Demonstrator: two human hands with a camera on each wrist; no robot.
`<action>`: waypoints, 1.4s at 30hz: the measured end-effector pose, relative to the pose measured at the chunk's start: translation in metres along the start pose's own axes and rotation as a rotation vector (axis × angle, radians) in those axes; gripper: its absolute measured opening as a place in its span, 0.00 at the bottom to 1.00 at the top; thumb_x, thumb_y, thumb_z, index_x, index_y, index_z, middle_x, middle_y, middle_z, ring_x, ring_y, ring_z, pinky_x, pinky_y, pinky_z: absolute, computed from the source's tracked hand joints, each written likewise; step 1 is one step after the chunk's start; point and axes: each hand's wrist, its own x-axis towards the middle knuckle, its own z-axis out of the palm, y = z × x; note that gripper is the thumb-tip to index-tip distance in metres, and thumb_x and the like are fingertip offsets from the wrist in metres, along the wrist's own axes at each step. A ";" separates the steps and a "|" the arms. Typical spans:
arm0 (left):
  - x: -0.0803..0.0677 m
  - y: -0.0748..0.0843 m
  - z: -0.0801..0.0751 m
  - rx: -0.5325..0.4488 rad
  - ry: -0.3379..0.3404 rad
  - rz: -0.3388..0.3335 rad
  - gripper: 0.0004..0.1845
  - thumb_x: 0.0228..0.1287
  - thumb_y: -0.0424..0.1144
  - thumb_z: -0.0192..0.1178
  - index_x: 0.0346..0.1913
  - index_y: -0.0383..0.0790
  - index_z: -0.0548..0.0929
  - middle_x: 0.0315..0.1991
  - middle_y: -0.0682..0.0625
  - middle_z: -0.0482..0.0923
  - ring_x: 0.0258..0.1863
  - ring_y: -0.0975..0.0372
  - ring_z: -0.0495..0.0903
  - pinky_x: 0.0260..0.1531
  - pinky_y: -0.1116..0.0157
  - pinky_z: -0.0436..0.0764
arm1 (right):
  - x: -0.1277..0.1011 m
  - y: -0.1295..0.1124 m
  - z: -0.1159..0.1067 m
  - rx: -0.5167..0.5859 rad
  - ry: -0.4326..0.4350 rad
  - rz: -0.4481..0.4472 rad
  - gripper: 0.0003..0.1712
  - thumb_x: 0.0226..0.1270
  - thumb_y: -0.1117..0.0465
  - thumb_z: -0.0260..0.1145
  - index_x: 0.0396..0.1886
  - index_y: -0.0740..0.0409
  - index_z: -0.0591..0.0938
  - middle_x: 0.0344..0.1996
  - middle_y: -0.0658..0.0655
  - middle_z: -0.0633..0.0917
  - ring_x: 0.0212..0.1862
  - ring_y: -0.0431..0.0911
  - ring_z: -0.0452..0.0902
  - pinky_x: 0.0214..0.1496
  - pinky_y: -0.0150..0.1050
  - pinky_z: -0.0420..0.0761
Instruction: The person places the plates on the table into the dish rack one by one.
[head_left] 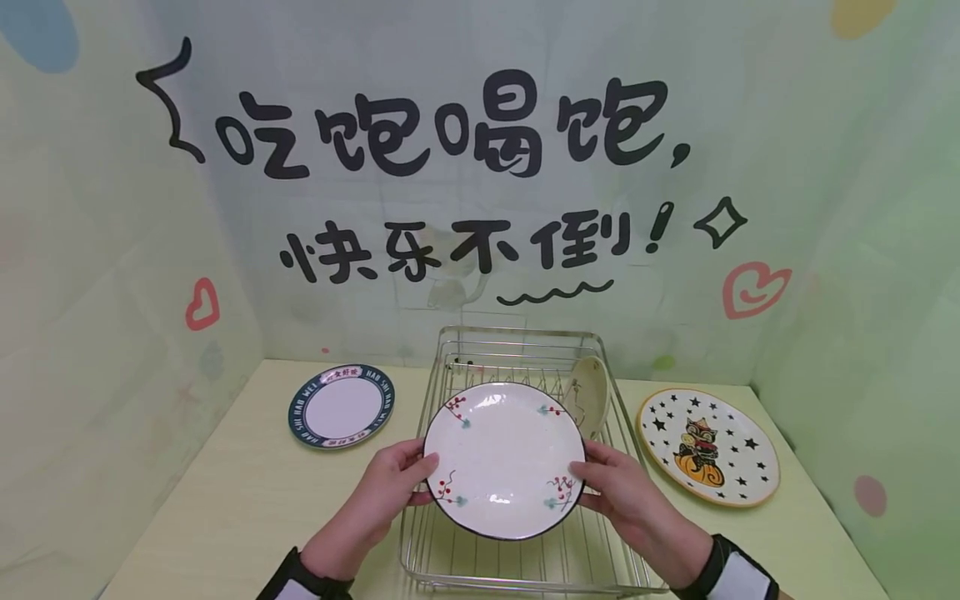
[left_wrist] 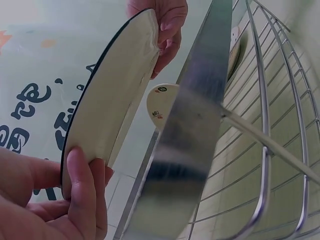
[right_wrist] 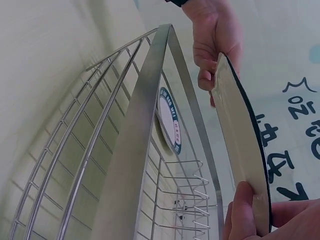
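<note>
Pale green walls enclose the work area, the back wall (head_left: 480, 167) bearing large black painted characters with hearts and a star outline. Below it lies a light yellow-green table (head_left: 247, 492). At its centre stands a wire dish rack (head_left: 517, 350), with a small cream dish (head_left: 588, 393) standing on edge inside near the right side. Both hands hold a white plate with red berry sprigs and a dark rim (head_left: 504, 458) over the front half of the rack, its face tilted toward the head camera. The left hand (head_left: 386, 492) grips the plate's left edge, thumb on the face and fingers curled behind; the right hand (head_left: 626, 500) grips the right edge in the same manner. Both wrist views confirm the plate is held clear of the rack's top rail, not touching it. A plate with a dark blue lettered rim (head_left: 342, 406) lies flat on the table left of the rack. A star-patterned plate with a cartoon figure (head_left: 708, 446) lies flat to the right.
</note>
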 end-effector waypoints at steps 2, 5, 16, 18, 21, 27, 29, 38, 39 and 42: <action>0.000 0.000 -0.001 -0.001 -0.005 -0.001 0.21 0.69 0.34 0.53 0.60 0.25 0.71 0.39 0.43 0.80 0.30 0.62 0.79 0.29 0.68 0.81 | 0.001 0.000 -0.001 -0.001 -0.003 -0.002 0.29 0.66 0.70 0.56 0.66 0.72 0.64 0.47 0.60 0.80 0.38 0.43 0.81 0.42 0.38 0.81; 0.000 0.000 -0.002 -0.005 -0.029 -0.004 0.21 0.69 0.34 0.52 0.60 0.25 0.71 0.39 0.43 0.80 0.32 0.62 0.79 0.30 0.67 0.82 | 0.002 -0.001 -0.002 -0.013 0.001 -0.005 0.29 0.66 0.70 0.57 0.66 0.72 0.64 0.45 0.58 0.81 0.37 0.43 0.81 0.41 0.37 0.80; -0.002 0.001 -0.002 -0.003 -0.132 -0.023 0.22 0.73 0.41 0.46 0.57 0.24 0.72 0.34 0.45 0.79 0.34 0.62 0.78 0.34 0.64 0.83 | 0.005 -0.002 -0.012 -0.012 0.043 0.007 0.29 0.67 0.68 0.57 0.66 0.72 0.64 0.41 0.56 0.83 0.35 0.43 0.81 0.38 0.36 0.80; -0.002 0.000 -0.002 -0.011 -0.147 -0.012 0.21 0.73 0.38 0.46 0.58 0.23 0.71 0.34 0.46 0.79 0.34 0.62 0.79 0.34 0.66 0.83 | 0.006 -0.003 -0.013 -0.025 0.058 0.009 0.29 0.67 0.68 0.58 0.66 0.72 0.65 0.42 0.57 0.83 0.34 0.43 0.81 0.37 0.36 0.80; -0.003 0.000 -0.001 -0.015 -0.158 0.004 0.19 0.72 0.33 0.46 0.58 0.21 0.71 0.34 0.46 0.80 0.33 0.63 0.79 0.34 0.67 0.83 | 0.006 -0.004 -0.013 -0.042 0.089 -0.003 0.29 0.65 0.68 0.60 0.64 0.72 0.67 0.43 0.59 0.83 0.33 0.43 0.81 0.35 0.37 0.80; -0.003 0.003 0.001 -0.018 -0.153 0.011 0.19 0.72 0.33 0.47 0.58 0.22 0.71 0.34 0.46 0.81 0.34 0.62 0.80 0.34 0.66 0.83 | 0.009 -0.006 -0.013 -0.084 0.116 -0.029 0.28 0.63 0.68 0.62 0.62 0.73 0.69 0.40 0.59 0.84 0.31 0.43 0.80 0.32 0.36 0.80; -0.003 0.003 0.001 -0.018 -0.164 0.009 0.19 0.72 0.34 0.47 0.58 0.22 0.71 0.35 0.46 0.81 0.35 0.62 0.80 0.35 0.65 0.83 | 0.010 -0.006 -0.014 -0.091 0.119 -0.027 0.28 0.63 0.68 0.62 0.63 0.73 0.68 0.38 0.58 0.84 0.30 0.43 0.80 0.31 0.36 0.80; -0.004 0.006 -0.001 0.006 -0.234 0.005 0.25 0.72 0.49 0.49 0.55 0.28 0.74 0.39 0.46 0.79 0.38 0.61 0.79 0.35 0.64 0.83 | 0.013 -0.010 -0.026 -0.061 0.061 -0.026 0.31 0.65 0.67 0.61 0.66 0.73 0.63 0.35 0.53 0.84 0.31 0.42 0.80 0.30 0.34 0.80; -0.003 0.007 -0.001 0.011 -0.240 0.006 0.27 0.71 0.51 0.49 0.55 0.28 0.74 0.41 0.45 0.79 0.39 0.61 0.79 0.35 0.64 0.83 | 0.013 -0.011 -0.027 -0.055 0.049 -0.026 0.32 0.65 0.67 0.60 0.66 0.73 0.63 0.35 0.52 0.84 0.30 0.42 0.80 0.30 0.33 0.80; -0.003 0.007 -0.004 0.017 -0.226 0.011 0.30 0.70 0.55 0.49 0.59 0.31 0.73 0.44 0.44 0.78 0.40 0.60 0.79 0.35 0.63 0.83 | 0.013 -0.014 -0.031 -0.046 0.020 -0.026 0.33 0.66 0.66 0.60 0.67 0.73 0.61 0.33 0.51 0.84 0.30 0.41 0.80 0.30 0.33 0.80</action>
